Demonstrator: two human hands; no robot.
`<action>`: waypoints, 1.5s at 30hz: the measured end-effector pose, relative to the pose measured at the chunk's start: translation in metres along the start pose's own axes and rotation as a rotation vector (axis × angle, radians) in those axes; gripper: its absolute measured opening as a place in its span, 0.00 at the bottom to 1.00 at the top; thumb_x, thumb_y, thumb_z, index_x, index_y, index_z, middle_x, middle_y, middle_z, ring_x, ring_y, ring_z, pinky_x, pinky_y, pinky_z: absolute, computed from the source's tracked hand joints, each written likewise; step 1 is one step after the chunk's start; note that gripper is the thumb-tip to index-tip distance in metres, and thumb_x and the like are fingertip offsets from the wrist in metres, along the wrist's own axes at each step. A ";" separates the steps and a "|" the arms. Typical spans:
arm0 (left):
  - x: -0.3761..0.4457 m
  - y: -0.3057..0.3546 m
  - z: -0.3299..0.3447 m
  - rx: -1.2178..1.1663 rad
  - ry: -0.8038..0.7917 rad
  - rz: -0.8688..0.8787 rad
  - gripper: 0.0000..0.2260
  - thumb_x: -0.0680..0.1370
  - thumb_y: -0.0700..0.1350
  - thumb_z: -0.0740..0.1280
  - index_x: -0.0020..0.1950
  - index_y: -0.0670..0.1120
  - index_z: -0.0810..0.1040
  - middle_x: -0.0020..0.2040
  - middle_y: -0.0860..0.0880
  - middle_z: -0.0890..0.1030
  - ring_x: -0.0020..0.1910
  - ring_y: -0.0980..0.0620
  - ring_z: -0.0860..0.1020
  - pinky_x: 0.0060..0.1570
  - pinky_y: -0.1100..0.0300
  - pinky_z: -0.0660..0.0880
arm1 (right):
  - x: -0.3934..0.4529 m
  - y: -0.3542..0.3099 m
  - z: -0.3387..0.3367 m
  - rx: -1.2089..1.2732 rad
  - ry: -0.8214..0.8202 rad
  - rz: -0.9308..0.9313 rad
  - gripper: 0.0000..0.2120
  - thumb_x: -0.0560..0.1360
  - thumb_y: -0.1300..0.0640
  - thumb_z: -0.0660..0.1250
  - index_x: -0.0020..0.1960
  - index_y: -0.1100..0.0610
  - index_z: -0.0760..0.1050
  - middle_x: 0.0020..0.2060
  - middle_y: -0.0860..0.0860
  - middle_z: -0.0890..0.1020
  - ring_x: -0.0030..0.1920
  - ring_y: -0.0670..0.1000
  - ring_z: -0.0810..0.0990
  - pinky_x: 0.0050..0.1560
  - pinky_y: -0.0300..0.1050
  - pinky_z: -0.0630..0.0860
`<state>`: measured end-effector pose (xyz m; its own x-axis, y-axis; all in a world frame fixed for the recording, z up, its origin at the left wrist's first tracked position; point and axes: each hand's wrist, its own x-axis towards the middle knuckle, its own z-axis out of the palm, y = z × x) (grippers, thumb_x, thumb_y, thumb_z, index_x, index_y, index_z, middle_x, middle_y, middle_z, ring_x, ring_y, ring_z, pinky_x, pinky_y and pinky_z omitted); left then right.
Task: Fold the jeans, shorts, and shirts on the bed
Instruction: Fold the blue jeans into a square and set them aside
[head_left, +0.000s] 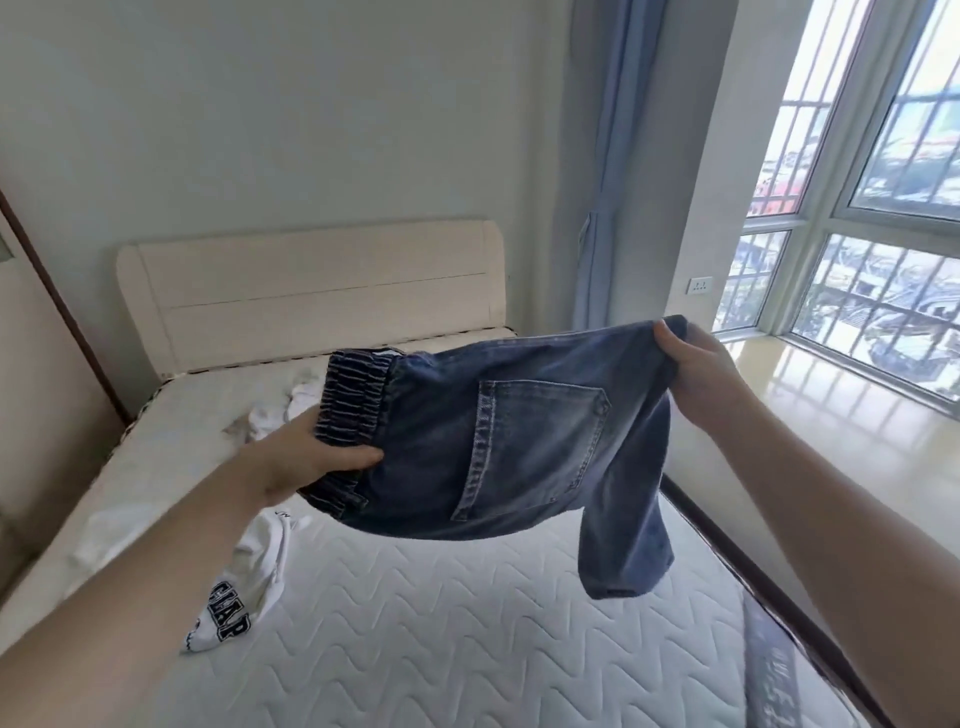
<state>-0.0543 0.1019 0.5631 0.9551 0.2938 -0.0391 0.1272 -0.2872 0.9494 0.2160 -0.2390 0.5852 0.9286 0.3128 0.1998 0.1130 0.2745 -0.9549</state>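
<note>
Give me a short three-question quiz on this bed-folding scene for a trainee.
1. True or false: the blue denim jeans with the elastic waistband lie flat on the white quilted mattress.
2. Which hand grips the waistband? A) left hand B) right hand C) neither
3. Fill in: the white shirt with black lettering lies on the mattress below the person's ____ forearm.

Key: 1. False; both hands hold the jeans in the air, one leg hanging down. 2. A; the right hand grips the far end of the denim. 3. Left.
</note>
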 end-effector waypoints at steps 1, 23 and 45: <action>0.001 -0.006 0.011 -0.008 -0.038 0.013 0.21 0.60 0.47 0.80 0.49 0.61 0.83 0.51 0.52 0.85 0.49 0.54 0.84 0.42 0.65 0.79 | -0.005 -0.003 -0.006 -0.014 0.016 -0.009 0.06 0.78 0.57 0.67 0.49 0.61 0.75 0.42 0.54 0.80 0.44 0.50 0.80 0.47 0.42 0.77; 0.015 -0.114 0.244 -0.321 -0.068 -0.134 0.23 0.64 0.44 0.77 0.58 0.52 0.79 0.50 0.49 0.85 0.50 0.50 0.84 0.46 0.56 0.79 | -0.034 0.024 -0.168 -0.591 0.201 0.161 0.11 0.75 0.52 0.72 0.53 0.57 0.78 0.43 0.53 0.82 0.40 0.50 0.81 0.38 0.43 0.78; -0.214 -0.319 0.213 -0.438 0.620 -0.824 0.13 0.70 0.33 0.75 0.53 0.40 0.81 0.46 0.42 0.86 0.42 0.46 0.85 0.36 0.57 0.80 | -0.101 0.336 -0.043 -0.374 -0.508 0.815 0.08 0.81 0.57 0.64 0.49 0.62 0.76 0.41 0.58 0.79 0.40 0.53 0.80 0.41 0.43 0.78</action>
<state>-0.2425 -0.0638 0.2026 0.3080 0.6849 -0.6603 0.4374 0.5144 0.7376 0.1754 -0.2177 0.2349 0.5232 0.6487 -0.5526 -0.3005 -0.4663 -0.8320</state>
